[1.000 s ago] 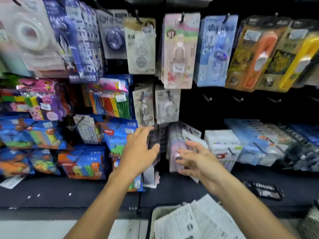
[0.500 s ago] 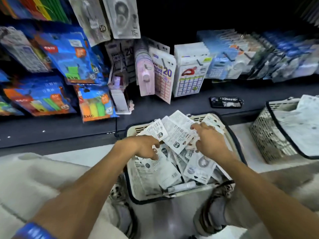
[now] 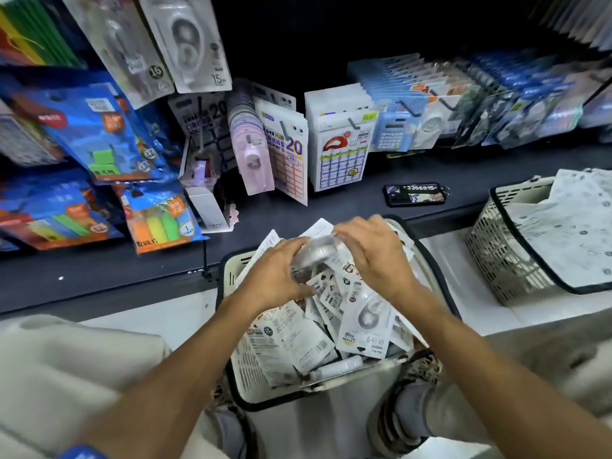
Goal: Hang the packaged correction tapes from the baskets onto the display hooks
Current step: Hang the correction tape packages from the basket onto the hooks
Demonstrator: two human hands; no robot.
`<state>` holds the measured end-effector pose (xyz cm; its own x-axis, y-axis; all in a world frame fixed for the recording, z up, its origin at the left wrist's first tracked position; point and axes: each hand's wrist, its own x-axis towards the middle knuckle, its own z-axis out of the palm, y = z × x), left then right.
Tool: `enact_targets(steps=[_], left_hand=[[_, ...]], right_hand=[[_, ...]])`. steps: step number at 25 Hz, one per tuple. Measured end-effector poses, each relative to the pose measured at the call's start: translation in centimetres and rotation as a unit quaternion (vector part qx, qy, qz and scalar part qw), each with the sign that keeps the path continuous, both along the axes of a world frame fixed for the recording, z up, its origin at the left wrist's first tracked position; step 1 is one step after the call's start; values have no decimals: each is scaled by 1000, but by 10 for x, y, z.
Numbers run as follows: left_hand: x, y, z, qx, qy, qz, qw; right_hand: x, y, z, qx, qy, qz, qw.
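A cream plastic basket [image 3: 228, 276] with a black rim sits on the floor between my feet, heaped with several white packaged correction tapes [image 3: 364, 323]. Both hands are over the heap. My left hand [image 3: 275, 279] and my right hand [image 3: 374, 253] together hold a small bunch of blister packs [image 3: 314, 251] just above the pile, fingers curled round them; motion blur hides the exact grip. Correction tape packs [image 3: 188, 44] hang on display hooks at the upper left.
A dark shelf ledge [image 3: 99, 270] runs in front of the basket, with a phone [image 3: 415, 194] lying on it. A second cream basket [image 3: 496, 246] of white packs stands at the right. Hanging stationery packs [image 3: 341, 147] crowd the hooks above the ledge.
The view dropped from the hooks to the basket. Both hands came down from the hanging packs into the pile and now lift a bunch of packs.
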<state>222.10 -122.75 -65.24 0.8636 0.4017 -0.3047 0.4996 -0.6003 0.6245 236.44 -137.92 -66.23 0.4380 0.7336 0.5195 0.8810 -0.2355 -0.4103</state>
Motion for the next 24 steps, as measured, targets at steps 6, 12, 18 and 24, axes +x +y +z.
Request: enact_targets(steps=[6, 12, 18, 24], left_hand=[[12, -14, 3, -224, -115, 144, 957], [7, -7, -8, -265, -109, 218, 933], [3, 6, -9, -322, -118, 321, 883], [8, 6, 3, -552, -189, 298, 756]], right_hand=[[28, -23, 17, -109, 421, -81, 897], [29, -45, -14, -421, 272, -15, 865], [44, -40, 35, 39, 658, -53, 751], [-28, -7, 22, 107, 797, -81, 589]])
